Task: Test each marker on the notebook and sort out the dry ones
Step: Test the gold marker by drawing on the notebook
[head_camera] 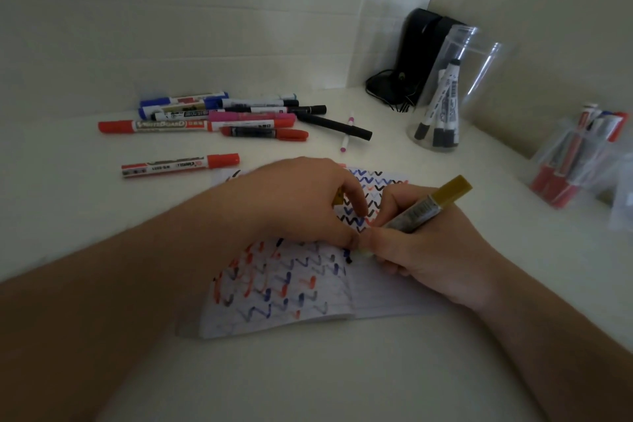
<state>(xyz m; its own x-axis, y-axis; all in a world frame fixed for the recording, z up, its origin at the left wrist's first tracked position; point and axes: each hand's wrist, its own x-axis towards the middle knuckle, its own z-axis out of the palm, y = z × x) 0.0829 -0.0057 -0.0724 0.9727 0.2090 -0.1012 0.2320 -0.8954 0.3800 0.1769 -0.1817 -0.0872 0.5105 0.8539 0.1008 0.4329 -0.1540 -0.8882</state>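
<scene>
A marker is under test: the right hand [435,257] grips a gold-capped marker [428,207] in a writing hold, fingers curled round the barrel, tip down at the notebook [291,291] in the lower centre of the frame. The tip itself is hidden behind the fingers, so I cannot tell whether it leaves a mark. The left hand [301,202] rests on the page, fingers bent, thumb and forefinger close to the marker's lower end; something small and yellowish shows under its fingers, possibly the cap, but that is unclear. The page is already crowded with red, blue and black zigzags.

The next move likely calls for a short stroke on bare paper, then a verdict. A heap of untested markers [219,115] lies at upper left; a clear jar [445,92] at upper right and a clear holder [575,161] at the right edge each hold markers.
</scene>
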